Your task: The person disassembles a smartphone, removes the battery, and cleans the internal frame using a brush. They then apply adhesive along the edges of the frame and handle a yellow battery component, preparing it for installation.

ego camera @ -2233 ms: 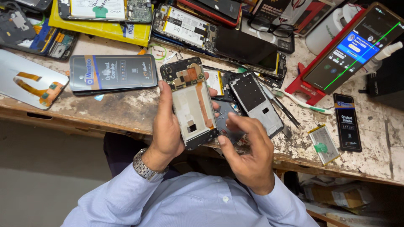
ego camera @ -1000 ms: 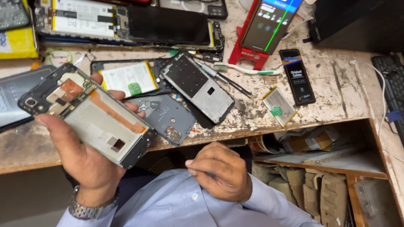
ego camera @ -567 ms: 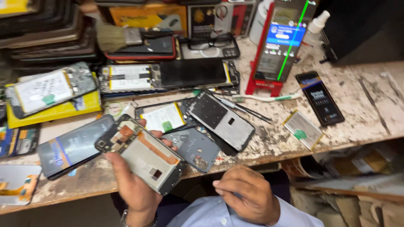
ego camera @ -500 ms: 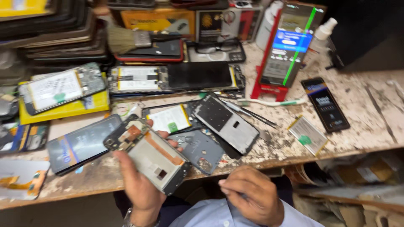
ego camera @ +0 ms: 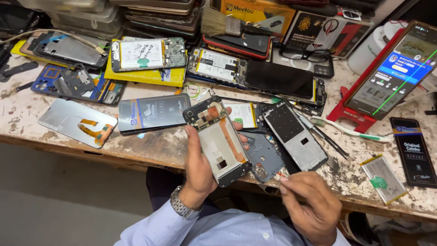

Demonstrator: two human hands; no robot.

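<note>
Left hand [ego camera: 198, 168] first: it is clamped on a stripped phone frame [ego camera: 218, 141], thumb along the near edge and fingertips wrapped round the far one. The frame is held up off the worktop [ego camera: 159, 146] with its open back to the camera, an orange flex running down its length. A metal watch [ego camera: 182, 207] sits on that wrist.

The right hand [ego camera: 309, 207] hangs apart, below and right of the frame, free of the worktop. Its fingers are curled in, thumb and forefinger pinched together. Whether something tiny sits in that pinch, I cannot tell.

By the look of it, this is a check of the frame's inside, with the right hand poised to come in. Any fine work there calls for a steady left grip and a careful approach, well clear of the flex.

Just right of the frame lies a grey back cover [ego camera: 264, 157], partly under it, and beyond that a second frame [ego camera: 295, 135]. Further right are thin tools [ego camera: 325, 136], a toothbrush [ego camera: 350, 132] and a loose battery [ego camera: 382, 171]. Well right of the frame a lit phone [ego camera: 393, 73] leans on a red stand, a green line across its screen.

Left of the frame lies a flat screen pack [ego camera: 152, 111], then a silver panel [ego camera: 77, 123] with its own orange flex. Behind the frame are an opened phone [ego camera: 145, 53], a brush [ego camera: 223, 27] and glasses [ego camera: 307, 53].

Hidden: the frame's front face, the far fingertips and the cover's left part. The stacks behind are cut off at the top edge.
</note>
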